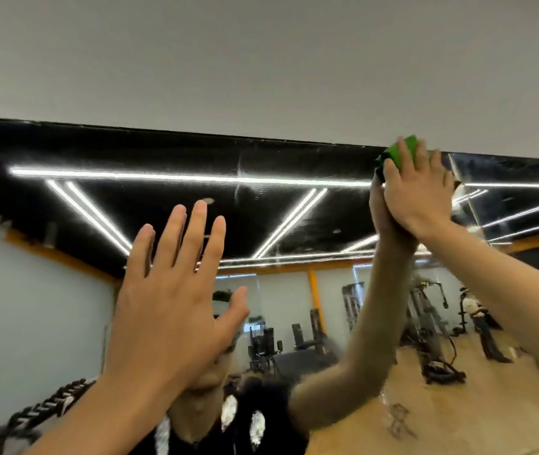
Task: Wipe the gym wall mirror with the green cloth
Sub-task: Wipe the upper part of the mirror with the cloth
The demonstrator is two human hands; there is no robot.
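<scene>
1. Head view, tilted upward at the top edge of the mirror (163, 152); plain pale wall (261, 60) above it.
2. Right hand (416, 195) is raised high at upper right, palm toward the glass. Grip: fingers straight and close together, pressing flat, not curled.
3. Green cloth (402, 152) sits under those fingers, bunched, against the mirror just below its top border. Only the upper part of the cloth shows past the fingertips.
4. The reflected arm (370, 307) meets the right hand at the glass, so hand and cloth are in contact with the mirror surface.
5. Left hand (169, 290) is raised at centre left, lower than the right and well apart from it. Grip: fingers spread wide and straight, thumb out, holding nothing. Cannot tell whether it touches the glass.
6. Seen in the mirror: dark ceiling with white light strips (196, 177), gym machines (307, 336) at the back, a wooden floor (442, 415) at lower right.
7. Faint streaks show on the glass near the top centre.
</scene>
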